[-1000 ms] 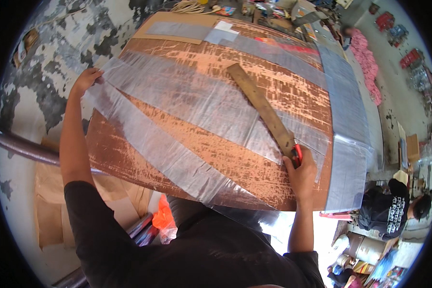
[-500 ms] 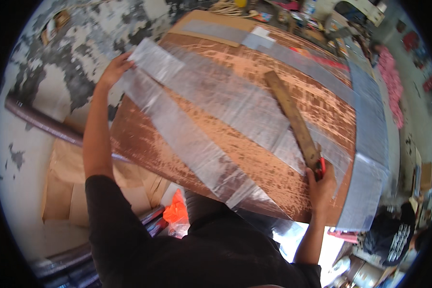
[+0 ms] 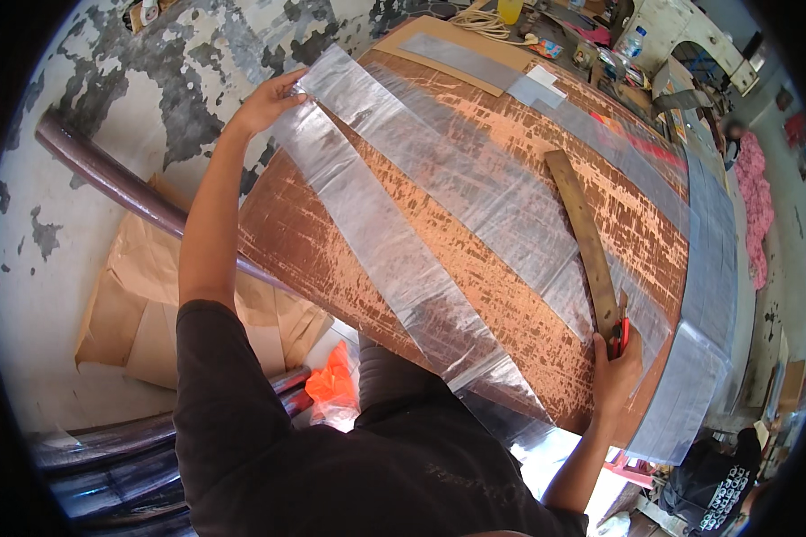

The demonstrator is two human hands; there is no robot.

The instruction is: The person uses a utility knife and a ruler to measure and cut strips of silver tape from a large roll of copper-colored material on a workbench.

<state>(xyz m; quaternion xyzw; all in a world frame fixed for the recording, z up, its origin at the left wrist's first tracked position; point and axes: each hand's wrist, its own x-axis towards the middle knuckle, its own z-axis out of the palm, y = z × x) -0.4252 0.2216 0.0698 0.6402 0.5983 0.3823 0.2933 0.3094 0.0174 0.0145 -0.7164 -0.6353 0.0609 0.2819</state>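
Clear plastic film (image 3: 376,242) is slanting across the worktop (image 3: 515,322), and I am pinching its end with the left hand (image 3: 273,101) at the worktop's left edge. Over the worktop's right half a brown bar (image 3: 585,246) is lying; my right hand (image 3: 618,371) is gripping its near end and a red tool (image 3: 625,334).

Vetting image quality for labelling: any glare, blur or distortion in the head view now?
Head view: overexposed patch below the brown board; head view: glints on the clear plastic strip; head view: fisheye bowing, black corners; head view: left hand and right hand fairly sharp, red items at far right soft.
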